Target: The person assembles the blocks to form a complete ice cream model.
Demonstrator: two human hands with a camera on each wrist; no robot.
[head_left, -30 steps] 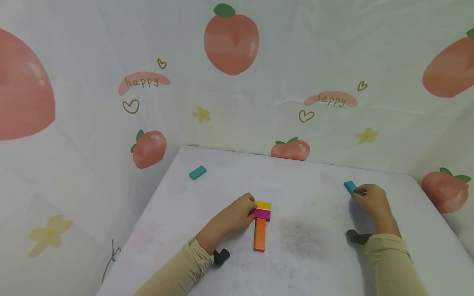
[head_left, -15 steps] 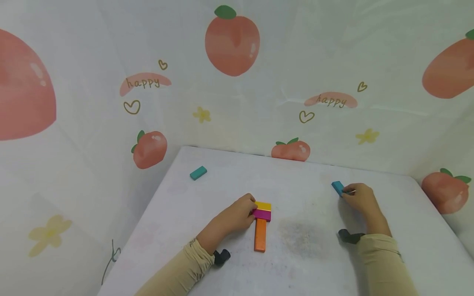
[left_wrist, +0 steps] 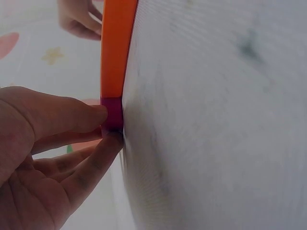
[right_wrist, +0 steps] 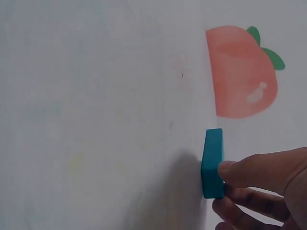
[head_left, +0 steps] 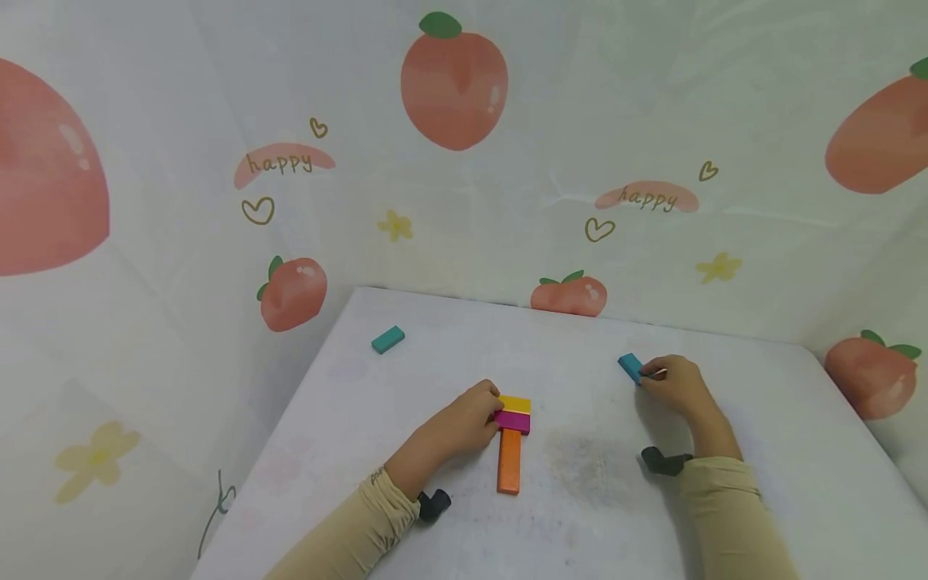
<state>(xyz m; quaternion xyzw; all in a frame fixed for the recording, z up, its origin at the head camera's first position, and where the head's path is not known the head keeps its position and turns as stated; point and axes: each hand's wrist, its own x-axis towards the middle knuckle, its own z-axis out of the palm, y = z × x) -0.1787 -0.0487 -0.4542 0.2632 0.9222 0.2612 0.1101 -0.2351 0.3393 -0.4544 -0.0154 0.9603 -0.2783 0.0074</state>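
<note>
Blue block [head_left: 630, 367] is pinched in the right hand [head_left: 674, 385] fingers, right of the magenta block [head_left: 512, 420] that the left hand [head_left: 464, 420] fingers grip; I judge next it must line up beside the yellow block [head_left: 515, 402]

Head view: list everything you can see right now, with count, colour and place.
yellow block: 1, yellow, table centre, far side of the magenta one
magenta block: 1, magenta, flat against the yellow block
orange block: 1, orange, lengthwise, running from the magenta block toward the person
blue block: 1, blue, right of centre
teal block: 1, teal, alone near the far left corner
table: 1, white
backdrop: 1, white sheet with peach prints and "happy" lettering
left hand: pinches the magenta block's left end
right hand: fingertips grip the blue block
sleeves: 2, tan
</note>
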